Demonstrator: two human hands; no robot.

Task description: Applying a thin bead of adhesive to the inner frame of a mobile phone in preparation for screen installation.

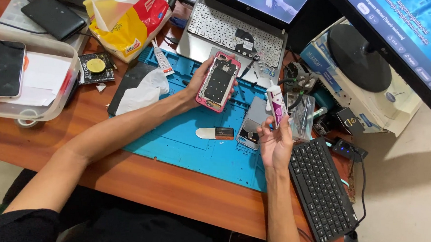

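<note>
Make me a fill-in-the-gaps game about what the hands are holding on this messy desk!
1. The left hand holds an opened phone with a ___ rim.
2. The right hand holds a small white and pink ___.
3. Both hands are above a ___ work mat.
4. Beside the right hand lies a black ___.

Missing words: pink; tube; blue; keyboard

Only 1 view: a head-worn camera looks steeply down from close above a brown wooden desk [171,188], facing its far edge; forearms enter from the lower frame, and monitors fill the upper right.
</note>
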